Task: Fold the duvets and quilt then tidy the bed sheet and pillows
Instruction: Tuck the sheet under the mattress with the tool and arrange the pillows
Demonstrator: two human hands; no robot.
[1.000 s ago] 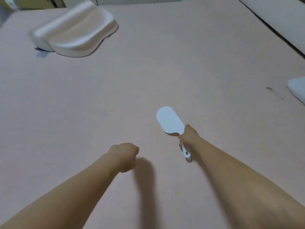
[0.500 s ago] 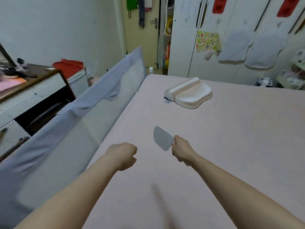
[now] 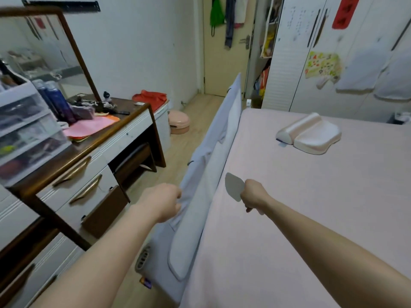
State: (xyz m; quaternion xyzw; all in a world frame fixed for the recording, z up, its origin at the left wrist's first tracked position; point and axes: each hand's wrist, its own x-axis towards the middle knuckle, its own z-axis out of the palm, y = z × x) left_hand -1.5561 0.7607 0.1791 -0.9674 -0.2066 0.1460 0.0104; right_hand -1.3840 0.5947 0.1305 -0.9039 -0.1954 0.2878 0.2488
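The paddle (image 3: pixel 233 188) is being gripped by the right hand (image 3: pixel 253 194) near the bed sheet's (image 3: pixel 289 207) left edge; the left hand (image 3: pixel 162 202) is being held clenched, empty. Flat, overlapping edgeward strokes are probably being called for.

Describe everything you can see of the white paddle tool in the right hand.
The paddle is a flat, rounded blade, pale grey-white and smooth, plastic by the look of it. The right hand grips it by the handle, which the fingers hide almost wholly. The blade sticks out up and to the left of the fist, above the pink bed sheet near the mattress's left edge, beside the grey bed rail. Whether the blade touches the sheet cannot be told.
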